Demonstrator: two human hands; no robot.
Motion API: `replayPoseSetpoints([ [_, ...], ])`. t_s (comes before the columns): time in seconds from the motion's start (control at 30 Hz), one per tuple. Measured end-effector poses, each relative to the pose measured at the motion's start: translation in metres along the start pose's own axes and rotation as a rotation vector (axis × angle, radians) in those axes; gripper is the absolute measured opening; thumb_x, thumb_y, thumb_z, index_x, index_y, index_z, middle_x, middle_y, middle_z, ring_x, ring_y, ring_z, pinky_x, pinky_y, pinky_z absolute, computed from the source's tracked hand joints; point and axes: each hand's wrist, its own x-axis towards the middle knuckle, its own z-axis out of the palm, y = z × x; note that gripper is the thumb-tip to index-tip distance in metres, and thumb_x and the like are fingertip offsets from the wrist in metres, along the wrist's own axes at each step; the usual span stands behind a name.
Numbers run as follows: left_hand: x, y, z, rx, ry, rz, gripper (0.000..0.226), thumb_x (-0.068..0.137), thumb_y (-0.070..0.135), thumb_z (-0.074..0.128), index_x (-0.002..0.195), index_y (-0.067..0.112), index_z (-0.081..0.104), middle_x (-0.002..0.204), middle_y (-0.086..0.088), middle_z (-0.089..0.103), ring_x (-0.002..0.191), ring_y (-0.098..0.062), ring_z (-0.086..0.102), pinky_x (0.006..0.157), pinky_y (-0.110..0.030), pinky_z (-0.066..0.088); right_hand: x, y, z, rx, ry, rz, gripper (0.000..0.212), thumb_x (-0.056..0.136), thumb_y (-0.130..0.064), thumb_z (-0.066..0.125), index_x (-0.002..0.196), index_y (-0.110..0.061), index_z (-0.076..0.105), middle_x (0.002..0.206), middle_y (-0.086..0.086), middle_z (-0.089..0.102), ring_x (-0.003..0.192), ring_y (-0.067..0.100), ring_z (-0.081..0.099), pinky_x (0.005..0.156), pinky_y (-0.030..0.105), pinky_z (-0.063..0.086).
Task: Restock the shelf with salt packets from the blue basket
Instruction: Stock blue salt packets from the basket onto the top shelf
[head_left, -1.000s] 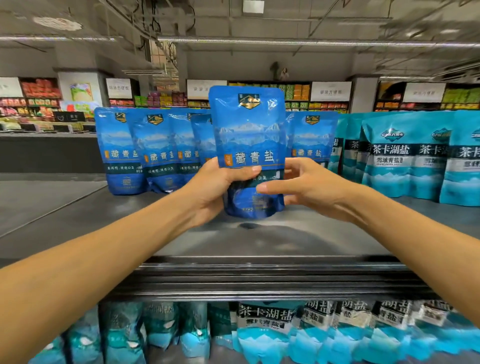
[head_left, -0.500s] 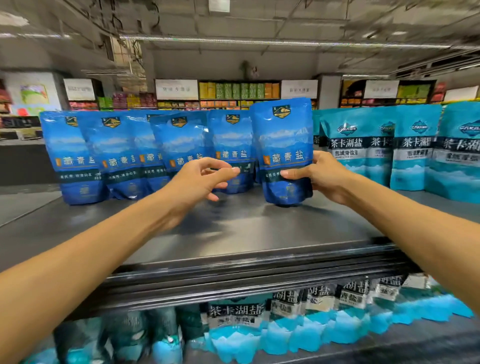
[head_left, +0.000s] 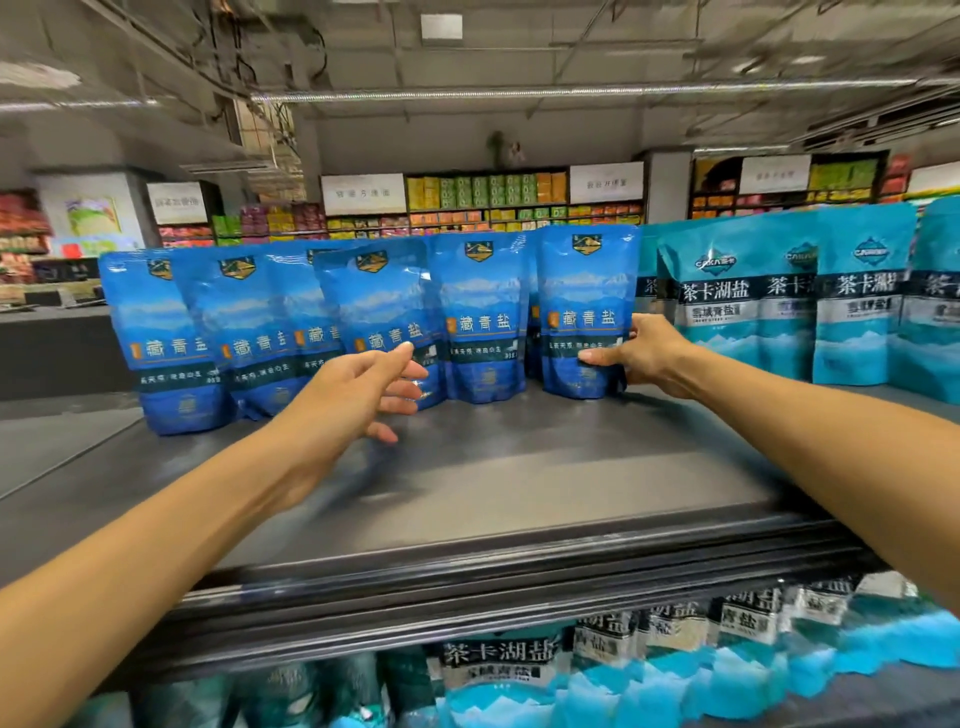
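Head cam view from someone stocking a shop shelf. The right hand (head_left: 641, 356) grips the right edge of a dark blue salt packet (head_left: 587, 312), thumb across the front, fingers seemingly round the side, with the packet standing upright on the grey top shelf (head_left: 519, 478) at the right end of a row of matching dark blue packets (head_left: 332, 327). The left hand (head_left: 358, 395) is open, fingers loosely spread, holding nothing, hovering in front of that row; I can't tell if it touches a packet.

Progress-wise, I'd say this packet is basically placed, just needs letting go. Six or so blue ones stand along the back, and there's lots of bare shelf in front, so probably more to go.

Containers: the blue basket isn't in view, so no idea what's left in it. Teal salt packets (head_left: 727, 296) stand just right of the held one, and the lower shelf (head_left: 857, 696) holds more teal ones (head_left: 498, 675).
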Motion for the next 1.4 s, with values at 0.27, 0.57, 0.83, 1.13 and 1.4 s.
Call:
replayPoseSetpoints([
  [0.27, 0.0, 0.0, -0.004, -0.117, 0.015, -0.067, 0.058, 0.106, 0.052, 0.033, 0.099, 0.009, 0.071, 0.082, -0.003, 0.069, 0.068, -0.011, 0.064, 0.054, -0.026, 0.044, 0.021, 0.004, 0.011, -0.136, 0.08, -0.013, 0.031, 0.068, -0.021, 0.092, 0.092, -0.024, 0.072, 0.098, -0.004, 0.075, 0.098, 0.021, 0.07, 0.09, 0.035, 0.057],
  [0.57, 0.0, -0.003, -0.01, -0.115, -0.025, -0.088, 0.054, 0.108, 0.046, 0.035, 0.097, 0.011, 0.074, 0.087, -0.004, 0.071, 0.074, -0.013, 0.066, 0.057, -0.028, 0.047, 0.005, -0.004, 0.01, -0.221, 0.106, 0.123, 0.036, 0.07, -0.034, 0.09, 0.08, -0.012, 0.064, 0.082, 0.0, 0.07, 0.059, 0.01, 0.056, 0.046, 0.018, 0.045],
  [0.83, -0.011, -0.005, -0.017, 0.001, -0.048, -0.008, 0.019, 0.098, 0.022, 0.06, 0.091, 0.014, 0.076, 0.086, -0.003, 0.071, 0.08, -0.012, 0.07, 0.062, -0.026, 0.051, -0.067, -0.044, 0.019, -0.09, 0.018, 0.203, 0.019, 0.092, -0.023, 0.07, 0.1, -0.008, 0.061, 0.072, 0.005, 0.049, 0.05, 0.014, 0.052, 0.051, 0.027, 0.036],
  [1.13, -0.079, -0.001, -0.008, 0.062, 0.149, 0.391, 0.012, 0.099, 0.011, 0.062, 0.091, 0.017, 0.069, 0.077, 0.008, 0.068, 0.071, -0.007, 0.062, 0.058, -0.023, 0.05, -0.21, -0.072, 0.071, 0.334, -0.16, -0.112, 0.015, 0.094, -0.02, 0.066, 0.088, -0.006, 0.069, 0.066, 0.006, 0.061, 0.053, 0.015, 0.054, 0.047, 0.021, 0.04],
  [1.4, -0.188, -0.057, -0.027, -0.052, 0.271, 0.455, 0.023, 0.094, 0.047, 0.06, 0.095, 0.027, 0.072, 0.08, 0.001, 0.069, 0.068, -0.024, 0.065, 0.064, -0.026, 0.052, -0.301, -0.043, 0.124, 0.418, -0.254, -0.408, 0.012, 0.088, -0.027, 0.066, 0.09, -0.015, 0.068, 0.074, 0.008, 0.066, 0.061, 0.017, 0.064, 0.055, 0.024, 0.051],
])
